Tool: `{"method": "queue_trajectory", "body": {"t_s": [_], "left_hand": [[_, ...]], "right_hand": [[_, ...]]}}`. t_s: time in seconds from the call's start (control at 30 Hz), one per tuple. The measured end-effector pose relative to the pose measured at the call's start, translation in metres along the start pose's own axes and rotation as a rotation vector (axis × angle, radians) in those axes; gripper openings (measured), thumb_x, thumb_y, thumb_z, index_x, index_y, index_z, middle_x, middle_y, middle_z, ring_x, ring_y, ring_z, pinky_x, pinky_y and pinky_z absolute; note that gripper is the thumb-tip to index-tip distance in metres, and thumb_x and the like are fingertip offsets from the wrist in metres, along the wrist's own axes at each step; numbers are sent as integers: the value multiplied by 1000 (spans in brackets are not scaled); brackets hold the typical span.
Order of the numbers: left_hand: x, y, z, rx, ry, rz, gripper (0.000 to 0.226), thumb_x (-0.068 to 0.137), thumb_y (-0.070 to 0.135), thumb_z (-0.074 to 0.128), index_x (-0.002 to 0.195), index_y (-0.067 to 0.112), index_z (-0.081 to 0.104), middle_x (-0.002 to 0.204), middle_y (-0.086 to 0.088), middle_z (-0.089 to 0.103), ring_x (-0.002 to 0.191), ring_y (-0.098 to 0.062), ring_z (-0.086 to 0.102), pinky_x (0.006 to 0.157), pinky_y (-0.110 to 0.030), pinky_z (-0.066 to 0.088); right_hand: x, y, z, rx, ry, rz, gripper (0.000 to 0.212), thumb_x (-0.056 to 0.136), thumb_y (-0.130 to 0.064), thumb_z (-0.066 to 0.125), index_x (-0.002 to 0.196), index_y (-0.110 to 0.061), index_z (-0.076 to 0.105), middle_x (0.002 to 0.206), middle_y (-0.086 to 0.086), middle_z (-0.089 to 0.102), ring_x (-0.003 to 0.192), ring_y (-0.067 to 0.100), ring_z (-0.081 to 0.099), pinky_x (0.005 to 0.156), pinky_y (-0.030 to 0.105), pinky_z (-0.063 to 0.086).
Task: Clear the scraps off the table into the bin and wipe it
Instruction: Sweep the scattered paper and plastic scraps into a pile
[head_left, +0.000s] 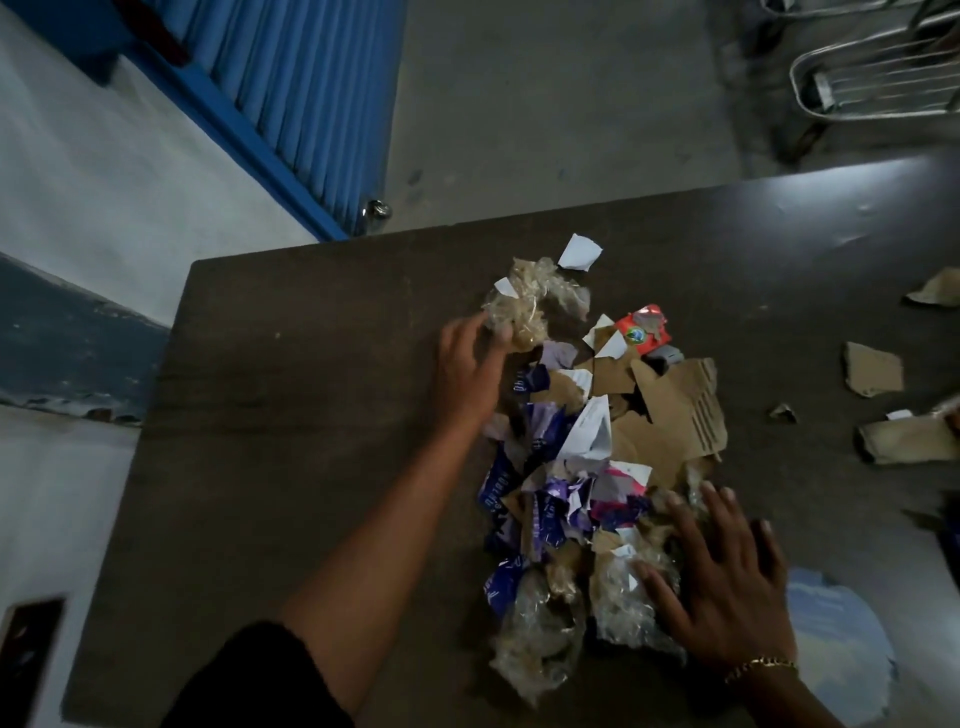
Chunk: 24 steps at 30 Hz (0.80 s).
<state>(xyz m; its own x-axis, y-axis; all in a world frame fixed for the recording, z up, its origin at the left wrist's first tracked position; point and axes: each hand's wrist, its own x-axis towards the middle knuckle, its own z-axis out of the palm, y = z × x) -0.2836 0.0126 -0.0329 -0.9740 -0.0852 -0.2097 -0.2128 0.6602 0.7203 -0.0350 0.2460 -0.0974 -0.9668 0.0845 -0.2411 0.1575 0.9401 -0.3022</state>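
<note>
We see the scraps (597, 447) heaped on the dark table (311, 415), between the two hands. The left hand (467, 364) is at the pile's far left edge, fingers against a crumpled plastic wrap (535, 296) (blurred, so we cannot tell whether they grip it). The right hand (722, 577) lies flat, fingers spread, pressing the pile's near right side. Loose cardboard pieces (875, 369) lie apart, farther right.

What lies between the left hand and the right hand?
Head view: between left hand and right hand lies the scrap pile: purple wrappers, white paper, torn cardboard.
</note>
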Motion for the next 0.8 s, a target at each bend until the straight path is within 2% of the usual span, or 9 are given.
{"method": "queue_trajectory", "body": {"t_s": [0.07,0.17,0.27,0.4,0.5,0.67,0.8], "left_hand": [[44,25,1,-58,-51,72,56,102,56,49,151,29,50,166,-4,29,146,-16,34,109,-33,33],[101,53,14,-26,-177,172,54,103,52,51,153,31,47,170,-2,24,155,-21,26,122,-40,25],[137,73,37,225,-340,264,56,106,54,40,159,34,37,173,2,18,159,-21,16,128,-55,11],[133,75,74,512,-527,328,53,109,54,27,160,38,32,174,4,10,161,-21,1,126,-59,-6],[103,56,91,552,-509,391,51,109,54,27,156,37,39,173,6,15,161,-19,2,128,-58,-3],[34,30,100,406,-485,476,49,110,44,37,158,33,38,169,8,28,160,-13,10,128,-44,1],[-13,21,99,232,-460,413,57,104,48,40,154,23,47,161,-4,45,153,-18,34,127,-42,19]], "right_hand": [[0,-1,0,-4,31,-5,83,92,-78,26,159,-29,31,168,10,21,155,30,19,121,62,19],[1,-3,1,0,89,-23,82,91,-75,31,156,-27,36,164,13,29,152,32,27,117,64,24],[3,-4,2,-6,122,-32,80,91,-77,27,155,-28,36,162,15,33,149,33,31,115,63,26],[4,-3,2,-10,114,-28,81,91,-77,27,155,-28,35,161,15,33,148,34,32,116,62,24],[3,-1,2,-15,74,-27,83,90,-77,30,156,-28,34,164,14,29,151,33,28,117,62,23],[2,-1,3,-7,47,-8,83,90,-77,32,158,-31,30,167,11,25,154,31,22,118,63,23],[0,-1,4,2,38,-6,81,92,-77,26,159,-30,28,168,11,23,155,31,22,120,61,20]]}}
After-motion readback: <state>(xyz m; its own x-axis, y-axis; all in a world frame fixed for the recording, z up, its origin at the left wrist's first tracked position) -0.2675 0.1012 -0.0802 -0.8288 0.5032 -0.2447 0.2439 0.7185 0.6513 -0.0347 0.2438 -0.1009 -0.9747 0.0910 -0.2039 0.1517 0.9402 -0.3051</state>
